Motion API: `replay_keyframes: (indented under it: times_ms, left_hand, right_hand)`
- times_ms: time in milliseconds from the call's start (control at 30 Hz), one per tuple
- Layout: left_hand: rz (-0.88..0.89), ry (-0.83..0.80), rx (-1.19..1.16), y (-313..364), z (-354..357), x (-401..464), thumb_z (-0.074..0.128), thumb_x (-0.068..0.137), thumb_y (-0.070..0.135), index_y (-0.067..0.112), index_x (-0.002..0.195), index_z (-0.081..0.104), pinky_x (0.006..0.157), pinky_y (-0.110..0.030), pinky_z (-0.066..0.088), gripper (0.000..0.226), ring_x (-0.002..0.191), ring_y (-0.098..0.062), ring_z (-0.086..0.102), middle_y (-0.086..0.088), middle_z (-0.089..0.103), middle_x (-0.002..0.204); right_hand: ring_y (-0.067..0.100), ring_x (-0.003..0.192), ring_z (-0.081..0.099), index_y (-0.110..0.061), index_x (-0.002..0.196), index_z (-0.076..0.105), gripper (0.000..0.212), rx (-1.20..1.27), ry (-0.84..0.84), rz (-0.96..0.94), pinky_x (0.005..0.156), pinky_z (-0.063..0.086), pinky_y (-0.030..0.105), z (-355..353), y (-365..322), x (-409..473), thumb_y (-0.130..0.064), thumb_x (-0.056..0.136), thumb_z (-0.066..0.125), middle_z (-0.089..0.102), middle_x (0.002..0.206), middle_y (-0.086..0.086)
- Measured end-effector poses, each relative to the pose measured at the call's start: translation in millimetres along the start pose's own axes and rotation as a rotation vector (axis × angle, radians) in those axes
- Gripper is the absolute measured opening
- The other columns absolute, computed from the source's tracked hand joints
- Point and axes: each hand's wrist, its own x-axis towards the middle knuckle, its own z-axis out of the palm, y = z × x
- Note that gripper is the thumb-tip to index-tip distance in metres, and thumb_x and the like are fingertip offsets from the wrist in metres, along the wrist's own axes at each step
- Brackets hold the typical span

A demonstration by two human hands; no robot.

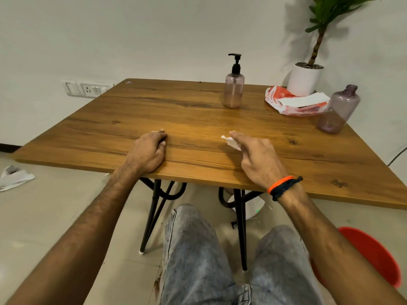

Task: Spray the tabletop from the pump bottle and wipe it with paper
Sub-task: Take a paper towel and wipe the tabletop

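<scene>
Hands on counter, near edge.
Left hand flat, fingers together; right hand fingers pinching paper. Pump bottle at 12 o'clock.

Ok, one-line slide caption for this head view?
Right hand wipes the wooden tabletop with paper; left hand rests flat, pump bottle behind.

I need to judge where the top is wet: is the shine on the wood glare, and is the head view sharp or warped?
Head view: a soft bright sheen lies on the tabletop between the pump bottle and the hands, so wetness cannot be told from glare there. Wide-angle bending curves the table edges. The right hand and its paper look slightly soft; the left hand is sharper.
</scene>
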Motion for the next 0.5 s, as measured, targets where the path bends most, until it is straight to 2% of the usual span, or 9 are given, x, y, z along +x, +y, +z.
replay_keyframes:
  times_ms: [67, 133, 233, 367, 500]
  left_hand:
    - [0.005, -0.001, -0.007, 1, 0, 0, 0.042, 0.099, 0.024, 0.012, 0.141, 0.048, 0.118, -0.043, 0.027, 0.043, 0.140, -0.024, 0.038, -0.006, 0.043, 0.151]
    - [0.007, -0.003, -0.009, 1, 0, 0, 0.042, 0.099, 0.024, 0.012, 0.140, 0.048, 0.117, -0.044, 0.027, 0.043, 0.139, -0.024, 0.039, -0.006, 0.043, 0.151]
    - [0.001, -0.003, -0.005, 0, 0, 0, 0.042, 0.099, 0.024, 0.013, 0.141, 0.047, 0.118, -0.044, 0.027, 0.044, 0.139, -0.023, 0.039, -0.005, 0.043, 0.151]
    - [-0.001, -0.002, -0.008, 0, 0, 0, 0.042, 0.099, 0.025, 0.013, 0.141, 0.048, 0.118, -0.044, 0.027, 0.044, 0.139, -0.023, 0.039, -0.005, 0.044, 0.151]
    - [0.009, 0.000, -0.025, 0, 0, 0, 0.043, 0.099, 0.023, 0.011, 0.140, 0.048, 0.117, -0.044, 0.028, 0.043, 0.138, -0.024, 0.040, -0.007, 0.045, 0.149]
  right_hand:
    - [0.027, 0.132, 0.048, -0.019, 0.142, 0.047, 0.058, -0.121, -0.090, 0.001, 0.112, 0.038, 0.039, 5, 0, 5, 0.005, 0.090, 0.041, 0.051, 0.145, 0.007]
    - [0.029, 0.131, 0.047, -0.024, 0.142, 0.044, 0.058, -0.196, -0.209, -0.001, 0.110, 0.039, 0.043, 12, -2, 4, 0.001, 0.090, 0.041, 0.049, 0.146, 0.007]
    - [0.023, 0.143, 0.033, -0.021, 0.148, 0.034, 0.061, -0.318, -0.288, -0.087, 0.117, 0.028, 0.042, 24, -7, -3, -0.002, 0.090, 0.039, 0.033, 0.157, 0.003]
    - [0.020, 0.146, 0.026, -0.017, 0.151, 0.027, 0.065, -0.317, -0.335, -0.221, 0.120, 0.022, 0.039, 33, -31, -17, -0.003, 0.090, 0.041, 0.025, 0.160, 0.003]
    - [0.022, 0.149, 0.018, -0.014, 0.154, 0.017, 0.075, -0.274, -0.391, -0.359, 0.120, 0.023, 0.044, 53, -74, -42, 0.000, 0.087, 0.047, 0.016, 0.162, 0.006]
